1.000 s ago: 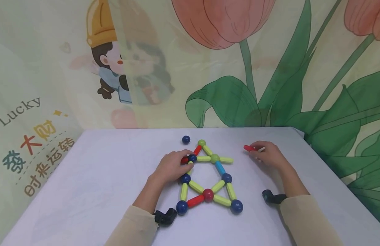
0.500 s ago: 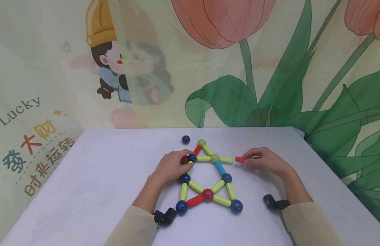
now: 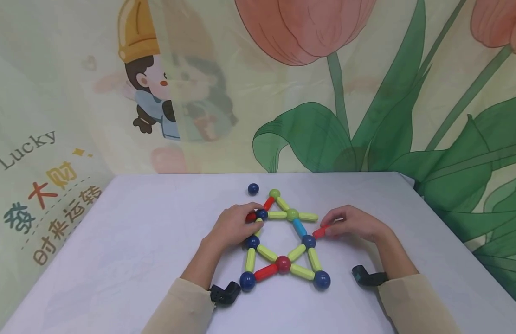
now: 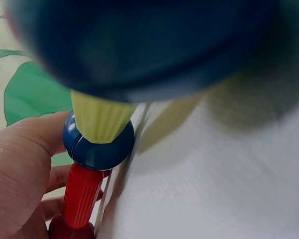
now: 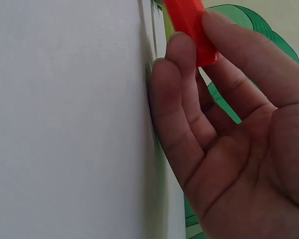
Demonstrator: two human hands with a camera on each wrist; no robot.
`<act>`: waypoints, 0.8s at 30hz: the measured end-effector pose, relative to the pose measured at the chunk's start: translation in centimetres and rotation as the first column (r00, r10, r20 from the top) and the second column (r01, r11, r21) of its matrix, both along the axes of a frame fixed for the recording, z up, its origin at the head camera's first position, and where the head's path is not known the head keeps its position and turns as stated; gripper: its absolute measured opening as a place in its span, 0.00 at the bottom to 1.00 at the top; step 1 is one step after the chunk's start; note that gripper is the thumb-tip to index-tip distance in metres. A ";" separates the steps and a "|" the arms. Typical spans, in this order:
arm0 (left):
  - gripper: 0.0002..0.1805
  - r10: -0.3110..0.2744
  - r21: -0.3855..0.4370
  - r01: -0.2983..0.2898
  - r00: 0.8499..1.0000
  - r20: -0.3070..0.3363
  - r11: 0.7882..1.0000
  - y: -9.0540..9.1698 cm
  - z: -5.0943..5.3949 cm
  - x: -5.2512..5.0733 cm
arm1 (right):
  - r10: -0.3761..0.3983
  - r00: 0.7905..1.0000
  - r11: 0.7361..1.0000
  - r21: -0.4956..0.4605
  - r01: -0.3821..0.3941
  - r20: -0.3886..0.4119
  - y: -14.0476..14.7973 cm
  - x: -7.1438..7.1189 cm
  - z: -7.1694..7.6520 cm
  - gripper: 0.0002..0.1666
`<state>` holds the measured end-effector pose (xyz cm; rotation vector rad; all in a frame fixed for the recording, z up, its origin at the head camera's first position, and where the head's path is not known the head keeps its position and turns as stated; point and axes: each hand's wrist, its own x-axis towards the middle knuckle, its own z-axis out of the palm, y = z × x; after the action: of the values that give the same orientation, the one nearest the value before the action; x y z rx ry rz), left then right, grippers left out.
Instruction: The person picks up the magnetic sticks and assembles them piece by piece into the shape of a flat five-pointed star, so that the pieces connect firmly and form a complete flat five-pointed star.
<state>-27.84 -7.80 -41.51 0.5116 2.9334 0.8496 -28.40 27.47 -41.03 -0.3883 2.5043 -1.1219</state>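
A flat figure of magnetic building balls and rods lies on the table. My left hand (image 3: 234, 226) holds its left side, thumb and fingers around a blue ball (image 3: 261, 214). In the left wrist view a red rod (image 4: 82, 196) runs from that ball to a dark red ball (image 4: 71, 227) by the fingers. My right hand (image 3: 356, 222) pinches a short red rod (image 3: 319, 232) between thumb and fingers. The rod's far end meets, or nearly meets, the blue ball (image 3: 308, 241) on the figure's right side. A yellow-green rod (image 3: 308, 216) sticks out from a green ball (image 3: 292, 215).
One loose blue ball (image 3: 253, 189) lies behind the figure. A red ball (image 3: 283, 264) joins several rods near the front, with blue corner balls (image 3: 322, 280) nearest me. The white-covered table (image 3: 158, 208) ends at a printed backdrop (image 3: 208, 153).
My right hand has brought the red rod leftward and toward me, from beyond the yellow-green rod's tip to the right-side blue ball. The left hand stays on its ball.
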 end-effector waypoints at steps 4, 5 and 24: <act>0.25 0.001 0.000 -0.001 1.000 -0.003 1.000 0.1 0.0 0.0 | -0.009 1.000 1.000 -0.018 0.010 0.028 -0.2 0.0 -0.1 0.14; 0.25 0.001 0.001 -0.001 1.000 -0.004 1.000 0.1 0.0 0.0 | -0.006 1.000 1.000 -0.021 0.006 0.030 -0.2 -0.1 -0.1 0.14; 0.25 -0.001 0.012 0.000 1.000 0.016 1.000 -0.1 -0.1 -0.1 | -0.163 0.986 0.986 -0.008 0.164 0.044 -1.6 -1.2 0.1 0.19</act>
<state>-27.96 -7.93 -41.58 0.5038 2.9156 0.8674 -29.59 25.91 -40.94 -0.1610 2.5298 -1.1928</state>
